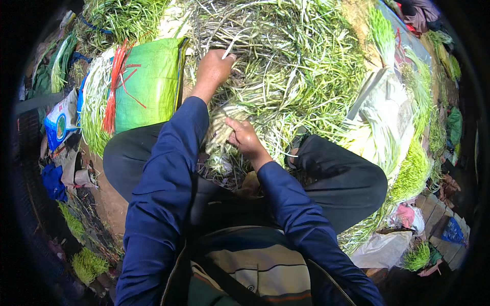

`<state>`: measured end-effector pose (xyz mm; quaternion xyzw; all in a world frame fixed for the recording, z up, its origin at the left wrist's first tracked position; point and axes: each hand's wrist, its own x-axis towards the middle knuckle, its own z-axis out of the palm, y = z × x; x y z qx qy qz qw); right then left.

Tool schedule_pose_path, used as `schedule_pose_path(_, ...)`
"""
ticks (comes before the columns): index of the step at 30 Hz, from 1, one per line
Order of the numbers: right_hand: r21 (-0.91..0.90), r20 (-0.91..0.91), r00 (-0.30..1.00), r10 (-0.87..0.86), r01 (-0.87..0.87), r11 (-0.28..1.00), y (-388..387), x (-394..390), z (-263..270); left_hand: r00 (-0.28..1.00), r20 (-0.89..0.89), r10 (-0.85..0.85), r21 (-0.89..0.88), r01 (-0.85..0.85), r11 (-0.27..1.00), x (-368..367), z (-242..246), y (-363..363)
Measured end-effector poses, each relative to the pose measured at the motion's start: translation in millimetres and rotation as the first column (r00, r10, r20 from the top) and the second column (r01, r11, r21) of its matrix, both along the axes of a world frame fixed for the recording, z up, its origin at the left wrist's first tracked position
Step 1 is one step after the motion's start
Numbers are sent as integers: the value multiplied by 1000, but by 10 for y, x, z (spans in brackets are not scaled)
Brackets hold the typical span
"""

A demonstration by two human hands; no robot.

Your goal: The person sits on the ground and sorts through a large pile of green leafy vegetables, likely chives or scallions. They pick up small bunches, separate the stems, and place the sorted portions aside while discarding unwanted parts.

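My left hand (215, 69) is raised over the heap, and a single pale stalk (238, 38) is pinched between its thumb and fingers. Closer to my lap, my right hand (245, 138) is closed on a clump of pale yellowish stalks (222, 128), with its thumb on top. Some of its fingers are hidden under the hand. Before me spreads a large heap of loose chive-like greens (306, 76). Darker, drier stalks (226, 26) lie in it beyond my left hand.
On the left lies a green woven sack (149, 76) beside red plastic ties (115, 88) and white-stemmed greens (93, 103). To the right, white-stemmed bunches (386, 141) lie by pale sheeting (386, 91). My crossed legs (344, 176) border the heap. A blue-and-white bag (61, 122) sits far left.
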<state>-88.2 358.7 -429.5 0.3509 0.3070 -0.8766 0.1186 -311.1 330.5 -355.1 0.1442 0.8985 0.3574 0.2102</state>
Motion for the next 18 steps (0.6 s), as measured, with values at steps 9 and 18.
schedule_pose_path(9, -7, 291, 855, 429, -447, 895, 314, -42, -552, 994, -34, 107, 10, -107, 994, -200, -618, 39)
schedule_pose_path(18, 156, 364, 911, -195, 147, 977, 496, -53, -921, 967, 233, -105, -520, 215, 827, 406, -1151, 134)
